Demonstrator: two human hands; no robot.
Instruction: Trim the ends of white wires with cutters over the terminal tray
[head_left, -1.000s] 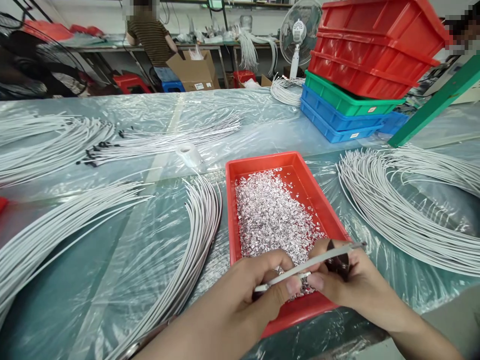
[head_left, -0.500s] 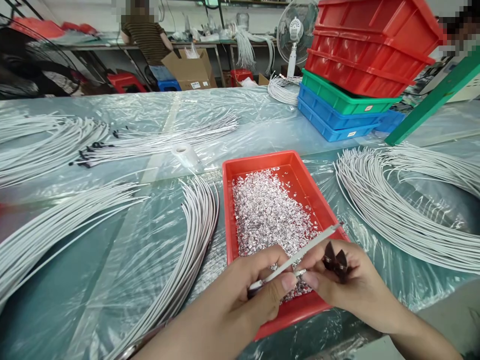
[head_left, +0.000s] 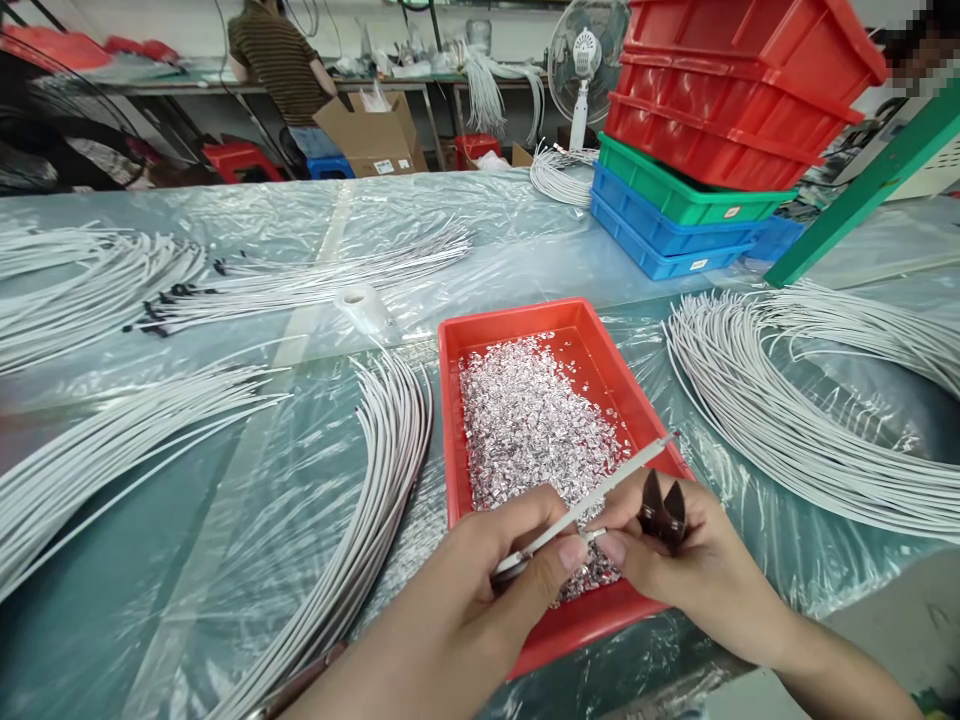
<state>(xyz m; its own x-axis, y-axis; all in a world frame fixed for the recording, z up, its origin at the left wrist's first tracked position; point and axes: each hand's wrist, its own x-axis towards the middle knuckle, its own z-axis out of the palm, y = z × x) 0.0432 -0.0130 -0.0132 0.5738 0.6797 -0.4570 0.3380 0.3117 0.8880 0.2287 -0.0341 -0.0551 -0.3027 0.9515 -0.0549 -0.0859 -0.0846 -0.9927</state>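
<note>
— What is each hand holding?

— The left hand [head_left: 517, 560] pinches a thin white cable [head_left: 592, 500] between thumb and forefinger, near the cable's lower end. The cable slants up and to the right, and its free tip ends above the right edge of the red tray [head_left: 480, 330]. The right hand [head_left: 675, 560] is closed around a small pair of dark cutting pliers [head_left: 661, 505], whose two pointed blades stick up out of the fist. Its thumb and forefinger also pinch a small silvery piece right where it meets the cable, touching the left thumb.

— And where is all this happening?

— Both hands are over the near end of the red tray, which sits on the counter [head_left: 525, 240] under clear plastic sheeting. The tray holds a heap of small shiny metal terminals [head_left: 532, 420], spread from its middle down to the hands.

— What lies around it?

— To the left of the tray, just beside it, a curved bundle of white cables [head_left: 390, 450]; to the right, a larger coil of white cables [head_left: 787, 400]. More white cables [head_left: 97, 290] fan out farther left, some with black ends. A small white tape roll [head_left: 364, 305] lies behind the tray. At the far right stand stacked crates [head_left: 720, 130] in red, green and blue, with a white fan [head_left: 581, 60] beside them. Beyond the counter, a person in a striped shirt [head_left: 277, 60] is at another bench.
</note>
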